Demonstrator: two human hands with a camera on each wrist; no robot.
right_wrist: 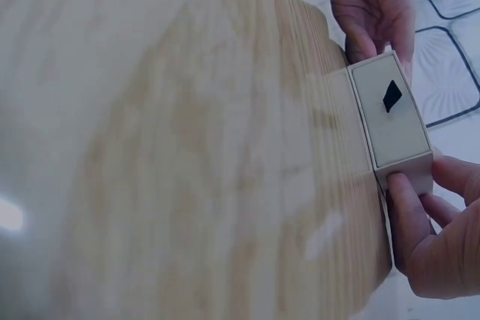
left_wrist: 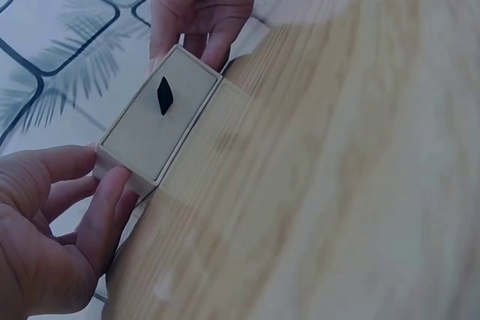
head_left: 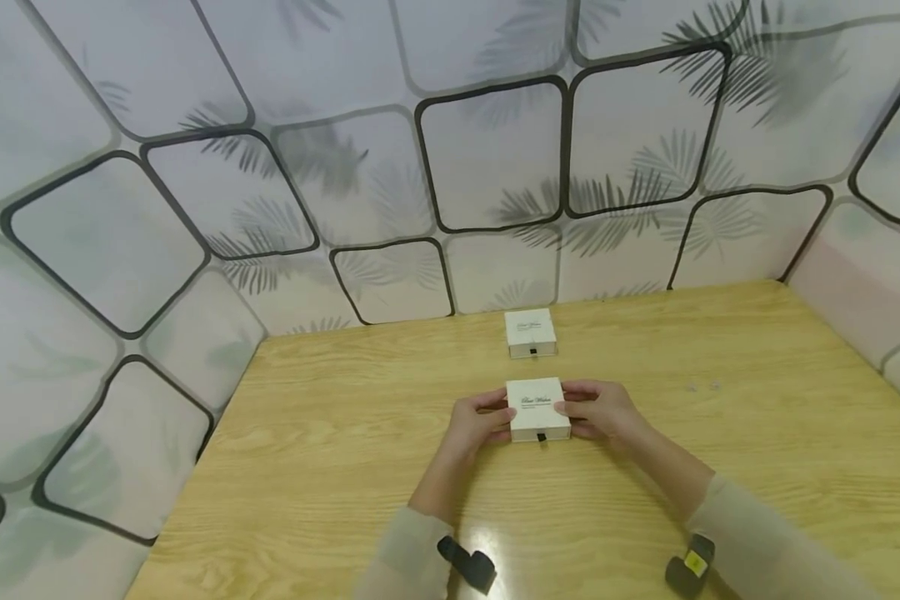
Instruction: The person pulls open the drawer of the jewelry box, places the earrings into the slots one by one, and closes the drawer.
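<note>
A small white drawer-style box (head_left: 537,408) with script lettering on its lid and a black pull tab on its front lies flat on the wooden table (head_left: 345,450). My left hand (head_left: 478,421) grips its left side and my right hand (head_left: 598,410) grips its right side. In the left wrist view the box's front face (left_wrist: 154,119) with the tab shows between my left hand's thumb (left_wrist: 105,211) and my right hand's fingers (left_wrist: 199,13). From the right wrist the same front face (right_wrist: 390,114) sits between both hands. A second, matching box (head_left: 531,333) stands farther back on the table, untouched.
Patterned walls (head_left: 217,217) with black rounded squares and palm leaves close off the table at the back, left and right. Two tiny pale objects (head_left: 702,386) lie on the wood to the right. Black wrist-camera mounts (head_left: 467,565) show at the bottom edge.
</note>
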